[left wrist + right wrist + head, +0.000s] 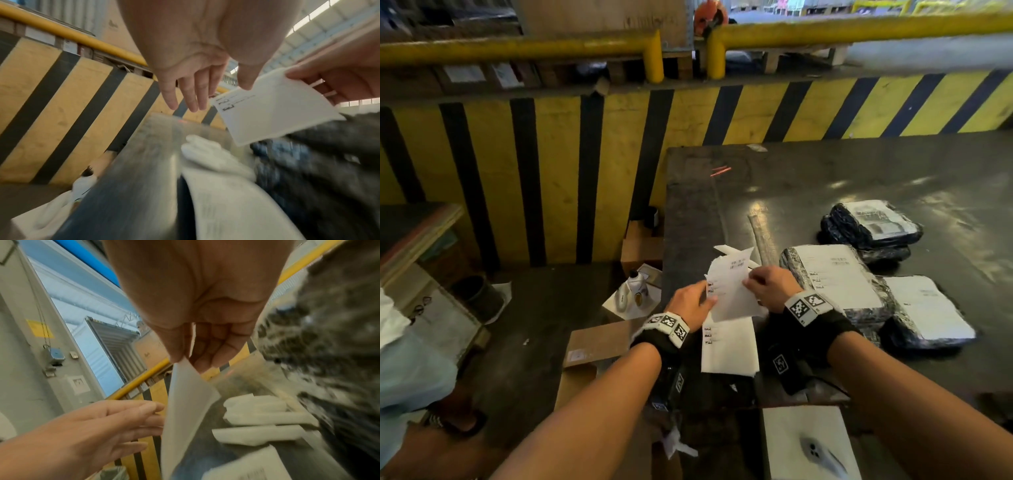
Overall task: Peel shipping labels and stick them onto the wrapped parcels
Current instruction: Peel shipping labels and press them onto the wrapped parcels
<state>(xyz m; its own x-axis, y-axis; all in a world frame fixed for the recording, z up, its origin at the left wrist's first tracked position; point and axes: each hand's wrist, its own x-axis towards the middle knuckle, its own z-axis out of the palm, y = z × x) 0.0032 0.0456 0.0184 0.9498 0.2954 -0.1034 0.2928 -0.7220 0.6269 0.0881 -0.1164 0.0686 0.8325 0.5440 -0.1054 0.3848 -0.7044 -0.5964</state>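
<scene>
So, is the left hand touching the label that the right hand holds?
Touching. In the left wrist view the left hand puts its thumb tip on the top corner of the label; its other fingers stay straight and off it.

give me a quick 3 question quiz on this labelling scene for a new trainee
1. True or false: the right hand pinches the shipping label at its edge.
2. How do the fingers of the left hand lie in the left wrist view? A) curled in a fist B) straight and spread, beside the label C) wrapped round a parcel
3. Fill in: the wrapped parcels on the table lie to the ____ of the hands in the head view.

Key
1. True: thumb and fingers nip the sheet.
2. B
3. right; those nearest already carry white labels.
</scene>
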